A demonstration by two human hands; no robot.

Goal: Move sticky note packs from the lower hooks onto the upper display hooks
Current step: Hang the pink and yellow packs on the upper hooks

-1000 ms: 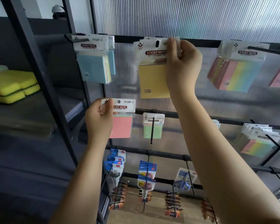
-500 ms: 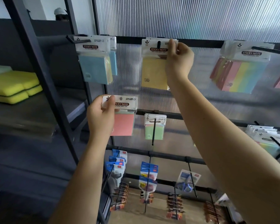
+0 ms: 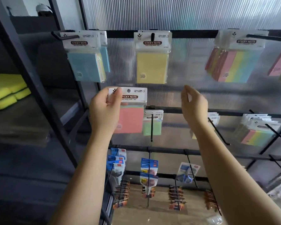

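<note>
Left hand point(image 3: 106, 109) pinches the header card of a pink sticky note pack point(image 3: 130, 111), thumb on its front, forearm raised below the upper row; right hand point(image 3: 193, 104) hangs free with fingers loosely curled, holding nothing, below the yellow pack point(image 3: 152, 62) hanging on the upper middle hook point(image 3: 152, 37)

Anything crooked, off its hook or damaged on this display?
Nothing looks damaged or spilled. The only pack off a hook is the pink sticky note pack, gripped by its header card in the left hand. The yellow sticky note pack hangs straight on the upper middle hook; the right hand holds nothing.
</note>
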